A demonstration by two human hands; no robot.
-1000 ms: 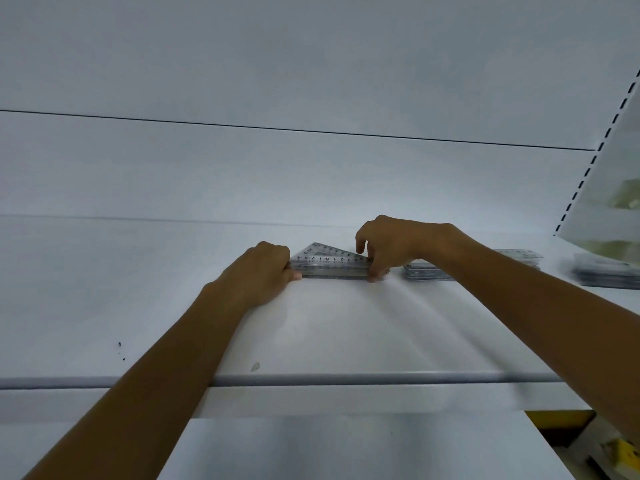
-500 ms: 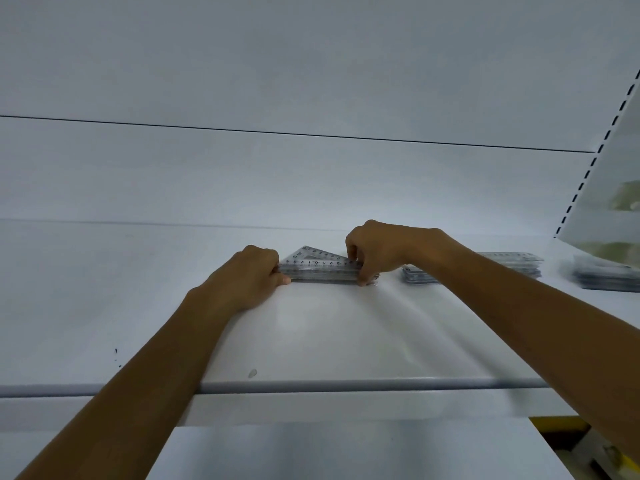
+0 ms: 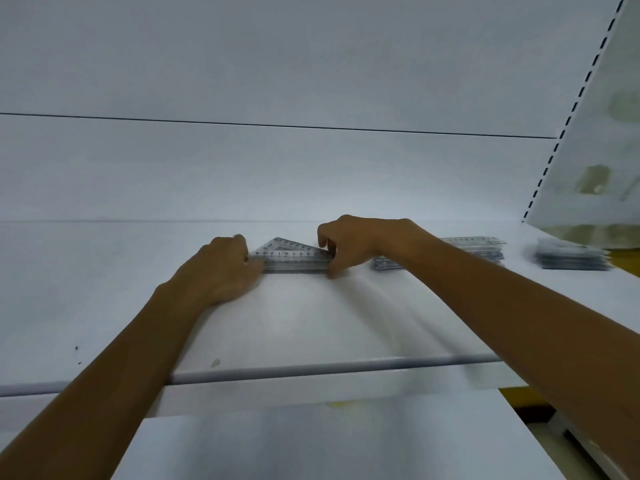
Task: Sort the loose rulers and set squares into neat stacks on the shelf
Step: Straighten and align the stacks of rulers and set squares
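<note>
A stack of clear triangular set squares (image 3: 292, 258) lies on the white shelf (image 3: 104, 289), near its back. My left hand (image 3: 221, 271) grips the stack's left corner with curled fingers. My right hand (image 3: 349, 245) holds the right end, thumb at the front edge and fingers curled over the top. To the right lies a stack of clear rulers (image 3: 478, 249), partly hidden behind my right forearm. A third, blurred stack (image 3: 571, 258) sits farther right.
A grey rail (image 3: 311, 370) runs along the shelf's front edge. A lower white shelf (image 3: 311, 445) shows below it. A slotted upright (image 3: 568, 119) and a side panel close the shelf at the right. The back wall is plain white.
Both hands have slid the set square stack a little to the left along the shelf. The grip on it looks the same.
</note>
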